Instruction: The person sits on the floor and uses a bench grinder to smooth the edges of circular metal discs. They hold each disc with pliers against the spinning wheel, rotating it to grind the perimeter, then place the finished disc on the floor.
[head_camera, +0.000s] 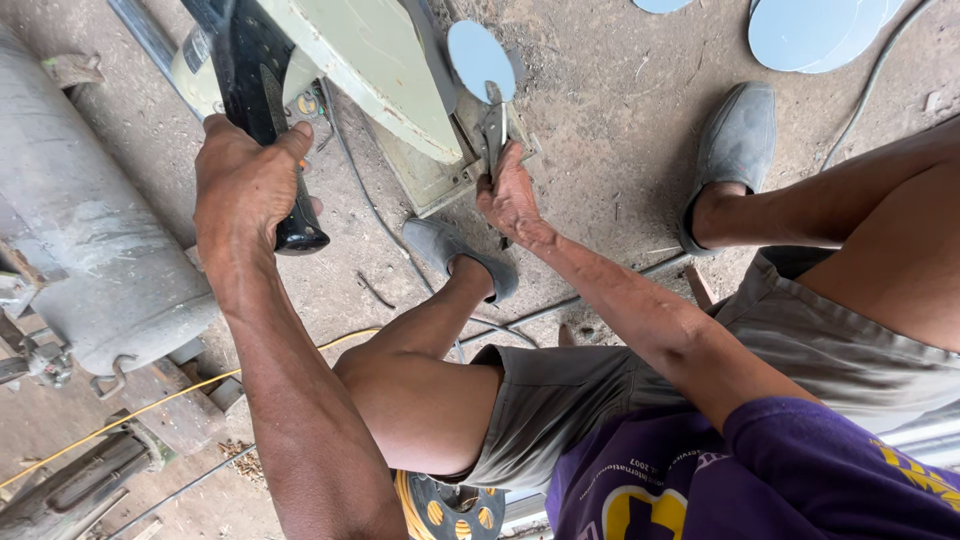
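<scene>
on the dirt floor — left hand (245, 185) clamps saw handle (262, 110), right hand (510, 200) clamps pliers (492, 135).

There are no boxes, bags, signs or screens here. One small round sticker (307, 103) sits on the machine, just beside the black handle (it looks orange and blue, but it is too small to see well). The purple shirt (760, 470) has yellow and white print on its front and sleeve, near the bottom right.
</scene>
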